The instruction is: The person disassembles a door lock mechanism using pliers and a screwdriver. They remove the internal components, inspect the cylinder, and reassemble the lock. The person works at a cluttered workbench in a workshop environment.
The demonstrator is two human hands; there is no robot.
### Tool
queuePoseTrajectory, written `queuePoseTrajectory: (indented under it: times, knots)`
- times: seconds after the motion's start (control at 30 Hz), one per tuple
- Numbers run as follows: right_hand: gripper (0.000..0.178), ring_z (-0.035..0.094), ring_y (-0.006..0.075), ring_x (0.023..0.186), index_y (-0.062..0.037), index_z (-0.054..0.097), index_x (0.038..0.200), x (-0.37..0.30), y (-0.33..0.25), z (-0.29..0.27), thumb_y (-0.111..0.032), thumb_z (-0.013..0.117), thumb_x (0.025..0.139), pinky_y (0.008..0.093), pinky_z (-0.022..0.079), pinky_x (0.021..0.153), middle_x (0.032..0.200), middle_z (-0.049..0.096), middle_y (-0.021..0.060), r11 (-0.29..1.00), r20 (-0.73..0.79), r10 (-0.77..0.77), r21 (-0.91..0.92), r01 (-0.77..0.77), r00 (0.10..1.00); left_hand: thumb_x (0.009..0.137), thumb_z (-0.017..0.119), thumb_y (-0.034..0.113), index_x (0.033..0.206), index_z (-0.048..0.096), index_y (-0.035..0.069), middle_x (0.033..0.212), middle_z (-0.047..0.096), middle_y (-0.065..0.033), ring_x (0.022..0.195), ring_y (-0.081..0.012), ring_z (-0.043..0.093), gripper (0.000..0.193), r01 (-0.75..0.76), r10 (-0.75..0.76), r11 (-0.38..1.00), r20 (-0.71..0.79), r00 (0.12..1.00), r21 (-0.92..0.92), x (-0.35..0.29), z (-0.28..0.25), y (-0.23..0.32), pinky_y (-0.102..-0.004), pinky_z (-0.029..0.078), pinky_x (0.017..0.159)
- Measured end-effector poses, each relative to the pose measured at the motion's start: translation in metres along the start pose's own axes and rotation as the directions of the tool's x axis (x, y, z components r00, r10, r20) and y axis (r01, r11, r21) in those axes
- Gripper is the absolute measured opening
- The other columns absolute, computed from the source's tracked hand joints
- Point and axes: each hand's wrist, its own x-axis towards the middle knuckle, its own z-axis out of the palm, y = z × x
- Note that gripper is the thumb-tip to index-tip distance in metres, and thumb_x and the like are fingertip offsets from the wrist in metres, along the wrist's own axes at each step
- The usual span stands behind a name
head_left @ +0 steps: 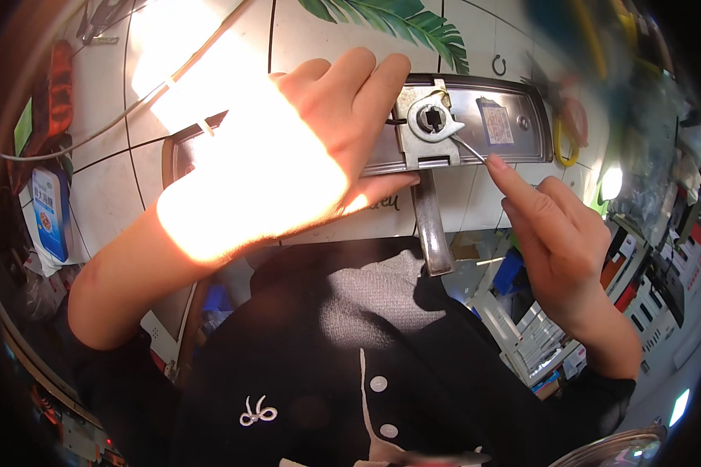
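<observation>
A long metal door handle plate point(466, 117) lies back side up across the table in front of me. Its lever point(434, 233) points toward my body. Fixed on the plate is a silver bracket with a round cam point(446, 117), which has a cross-shaped hole and a pointed tip. My left hand point(350, 128), washed out by bright sun, grips the plate left of the bracket, fingers over the far side and thumb along the near edge. My right hand point(557, 226) pinches a thin metal rod point(470, 149), whose far end meets the cam's tip; its other end is hidden.
The white tiled table point(234, 183) has dark seams. A pale cable point(125, 117) crosses it at left, near a blue-and-white box point(49, 214). A green leaf print point(405, 23) and a small dark ring point(498, 64) are at the far side. Yellow loops point(568, 148) lie at right.
</observation>
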Motion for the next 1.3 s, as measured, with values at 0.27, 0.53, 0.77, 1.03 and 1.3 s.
queuePoseTrajectory:
  times: [0.27, 0.53, 0.77, 1.03, 1.3]
  knots:
    - [0.037, 0.042, 0.0105, 0.059, -0.0011, 0.064, 0.125, 0.001, -0.009, -0.008, 0.004, 0.058, 0.09, 0.0236, 0.033, 0.056, 0.066, 0.045, 0.004, 0.858, 0.124, 0.321, 0.381, -0.344, 0.939, 0.07, 0.08, 0.038, 0.132, 0.045, -0.006, 0.089, 0.051, -0.0134, 0.071, -0.0292, 0.057, 0.084, -0.018, 0.018, 1.0, -0.01, 1.0, -0.015, 0.001, 0.0, -0.001, -0.0363, 0.048, 0.064]
    - [0.052, 0.041, 0.0133, 0.052, 0.0005, 0.066, 0.124, 0.005, -0.001, -0.004, 0.007, 0.064, 0.072, 0.0256, 0.034, 0.046, 0.064, 0.037, 0.0035, 0.971, -0.002, -0.181, -0.155, 0.179, 0.983, 0.07, 0.08, 0.04, 0.131, 0.046, -0.005, 0.088, 0.051, -0.0128, 0.071, -0.0286, 0.057, 0.084, -0.038, 0.039, 0.999, -0.023, 0.999, 0.007, 0.0, -0.001, -0.001, -0.0359, 0.049, 0.065]
    - [0.063, 0.04, 0.0139, 0.048, 0.0016, 0.069, 0.119, 0.002, -0.012, -0.003, 0.005, 0.063, 0.056, 0.028, 0.032, 0.042, 0.064, 0.035, 0.0031, 0.932, 0.086, -0.22, -0.277, 0.235, 0.972, 0.071, 0.078, 0.043, 0.131, 0.046, -0.005, 0.088, 0.053, -0.0127, 0.071, -0.0292, 0.059, 0.082, -0.037, 0.037, 0.999, -0.051, 0.998, -0.005, -0.002, 0.002, -0.003, -0.0358, 0.05, 0.065]
    - [0.064, 0.038, 0.0144, 0.048, 0.0013, 0.067, 0.121, 0.001, -0.009, -0.006, 0.009, 0.064, 0.058, 0.0303, 0.031, 0.042, 0.064, 0.031, 0.0034, 0.938, 0.048, -0.181, -0.292, 0.187, 0.982, 0.072, 0.077, 0.045, 0.131, 0.047, -0.003, 0.09, 0.055, -0.0136, 0.073, -0.0296, 0.06, 0.082, -0.064, 0.064, 0.998, -0.05, 0.997, 0.004, 0.0, 0.001, -0.006, -0.0356, 0.05, 0.066]
    - [0.052, 0.041, 0.0158, 0.05, -0.0006, 0.067, 0.123, 0.003, -0.014, -0.003, 0.009, 0.063, 0.071, 0.0291, 0.033, 0.045, 0.064, 0.033, 0.0044, 0.958, 0.05, -0.101, -0.264, 0.111, 0.994, 0.072, 0.078, 0.044, 0.131, 0.046, -0.003, 0.091, 0.054, -0.014, 0.073, -0.0297, 0.06, 0.082, -0.054, 0.055, 0.999, -0.053, 0.997, 0.004, 0.0, 0.001, -0.004, -0.0354, 0.05, 0.066]
